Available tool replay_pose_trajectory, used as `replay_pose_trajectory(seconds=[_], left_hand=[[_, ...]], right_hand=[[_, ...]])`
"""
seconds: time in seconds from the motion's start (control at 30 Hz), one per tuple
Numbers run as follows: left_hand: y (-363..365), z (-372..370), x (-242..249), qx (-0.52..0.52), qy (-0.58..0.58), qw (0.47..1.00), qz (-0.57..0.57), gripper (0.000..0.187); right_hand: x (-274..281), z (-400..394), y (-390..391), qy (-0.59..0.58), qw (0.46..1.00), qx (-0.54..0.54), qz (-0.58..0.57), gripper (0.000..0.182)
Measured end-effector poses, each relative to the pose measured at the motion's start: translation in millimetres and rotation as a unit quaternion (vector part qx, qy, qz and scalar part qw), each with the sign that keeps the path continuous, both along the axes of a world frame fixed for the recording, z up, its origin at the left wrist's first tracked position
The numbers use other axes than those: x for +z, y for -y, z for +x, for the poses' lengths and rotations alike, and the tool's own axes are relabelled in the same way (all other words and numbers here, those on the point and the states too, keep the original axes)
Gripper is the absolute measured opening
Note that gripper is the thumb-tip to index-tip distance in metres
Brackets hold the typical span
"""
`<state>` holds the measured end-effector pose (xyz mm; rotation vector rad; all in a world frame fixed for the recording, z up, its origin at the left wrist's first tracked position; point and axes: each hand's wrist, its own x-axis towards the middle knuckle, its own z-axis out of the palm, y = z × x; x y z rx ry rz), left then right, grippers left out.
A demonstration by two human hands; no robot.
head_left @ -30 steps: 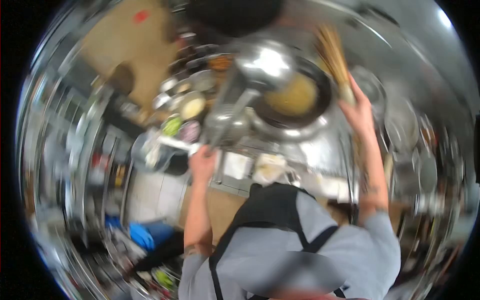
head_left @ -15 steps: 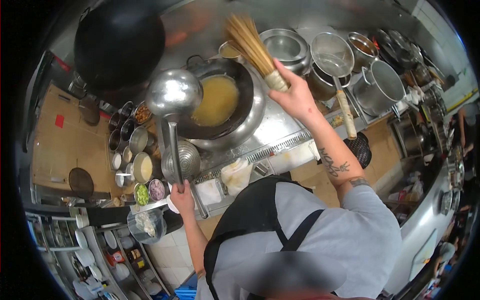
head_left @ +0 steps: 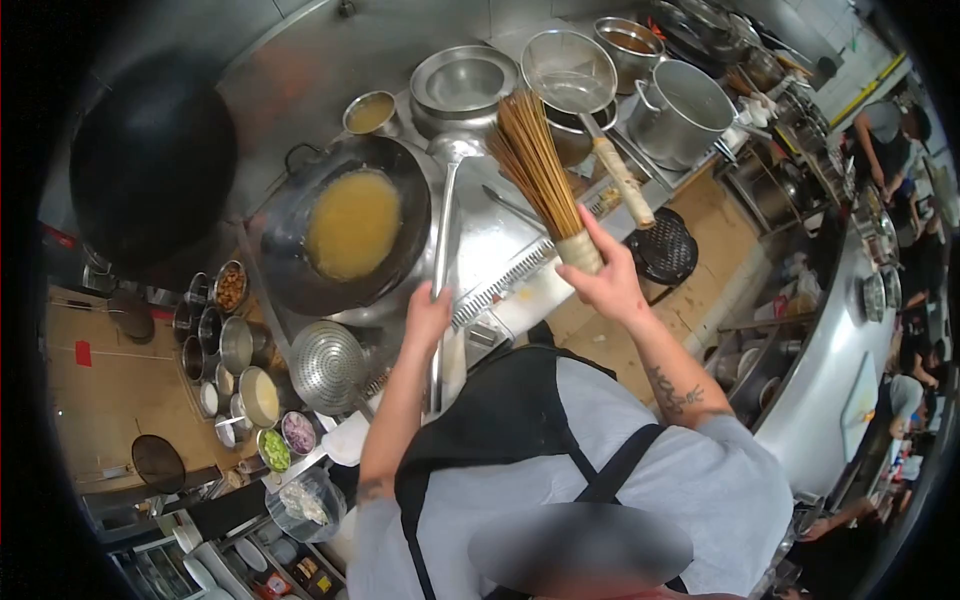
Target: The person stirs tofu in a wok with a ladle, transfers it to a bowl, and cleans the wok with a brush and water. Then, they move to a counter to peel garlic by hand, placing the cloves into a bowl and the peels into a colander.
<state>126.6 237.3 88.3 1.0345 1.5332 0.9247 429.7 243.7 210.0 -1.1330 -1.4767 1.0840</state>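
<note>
My left hand (head_left: pixel 428 318) is closed round the long metal handle of a ladle (head_left: pixel 444 235), whose bowl end points away from me over the steel counter. In my right hand (head_left: pixel 607 278) is a bamboo wok brush (head_left: pixel 537 165), gripped at its wrapped base with the bristles pointing up and to the left. Left of the ladle sits a dark wok (head_left: pixel 412 205) holding cloudy yellow liquid (head_left: pixel 353 225). A perforated skimmer (head_left: pixel 327 365) lies in front of the wok. Beyond the brush, a mesh strainer (head_left: pixel 568 70) rests over a pot.
A second dark wok (head_left: pixel 150 165) stands at the left. Small containers, including chopped green pieces (head_left: pixel 273 450) and purple pieces (head_left: pixel 298 433), line the left side. A steel basin (head_left: pixel 464 80) and a tall pot (head_left: pixel 682 112) stand at the back. Other people are at far right.
The ladle has moved from above the wok to the counter at its right. My right hand has brought the brush lower and nearer to me. The camera view has turned and shifted right.
</note>
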Motion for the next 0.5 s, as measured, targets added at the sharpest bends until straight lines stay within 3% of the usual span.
replay_pose_trajectory(seconds=[0.03, 0.13, 0.17, 0.2, 0.23, 0.27, 0.3, 0.4, 0.43, 0.47, 0.5], left_hand=[[-23, 10, -41, 0.017, -0.013, 1.0, 0.0, 0.016], [-53, 72, -28, 0.101, 0.007, 0.991, -0.091, 0.027], [-59, 85, -23, 0.08, -0.066, 0.992, -0.07, 0.031], [-81, 91, -109, 0.098, -0.055, 0.994, -0.014, 0.032], [-98, 105, -156, 0.104, -0.031, 0.993, -0.042, 0.034], [-101, 125, -150, 0.113, 0.055, 0.987, -0.097, 0.038], [-108, 145, -170, 0.107, 0.022, 0.989, -0.103, 0.041], [-118, 195, -142, 0.077, 0.063, 0.984, -0.15, 0.053], [-128, 203, -145, 0.038, 0.105, 0.975, -0.193, 0.048], [-142, 203, -155, -0.036, 0.047, 0.971, -0.232, 0.041], [-146, 208, -164, -0.045, -0.006, 0.973, -0.225, 0.036]], right_hand=[[-11, 9, 15, 0.005, 1.0, -0.01, -0.025, 0.084], [-42, 29, 58, 0.012, 0.998, -0.042, -0.048, 0.084], [-46, 33, 72, 0.003, 0.996, -0.057, -0.075, 0.085], [-49, 36, 84, -0.005, 0.992, -0.074, -0.1, 0.086], [-53, 39, 94, -0.001, 0.99, -0.089, -0.109, 0.086], [-57, 43, 102, 0.004, 0.988, -0.105, -0.117, 0.086], [-58, 47, 110, 0.01, 0.985, -0.12, -0.125, 0.086], [-56, 53, 129, -0.015, 0.971, -0.155, -0.182, 0.085], [-57, 56, 132, -0.015, 0.967, -0.16, -0.197, 0.085], [-59, 58, 135, -0.017, 0.965, -0.163, -0.204, 0.085], [-62, 59, 136, -0.018, 0.964, -0.161, -0.211, 0.085]])
